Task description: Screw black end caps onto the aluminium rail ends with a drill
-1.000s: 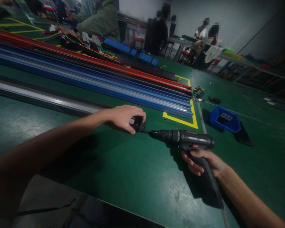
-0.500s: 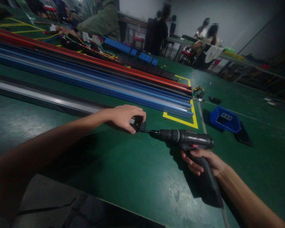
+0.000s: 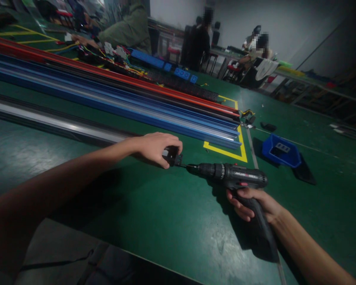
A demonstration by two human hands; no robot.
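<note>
My left hand (image 3: 157, 147) is closed over the near end of a long silver and black rail (image 3: 56, 124) that lies on the green table, pinching a small black end cap (image 3: 175, 158). My right hand (image 3: 255, 204) grips the handle of a black cordless drill (image 3: 234, 177). The drill lies level just above the table and its bit touches the end cap from the right.
Long blue, black and red rails (image 3: 136, 105) lie in a bundle behind, ending at a yellow floor-tape corner (image 3: 240, 152). A blue parts bin (image 3: 280, 150) sits to the right. Other people sit at the far tables, with wiring and blue socket strips (image 3: 154, 63) near them.
</note>
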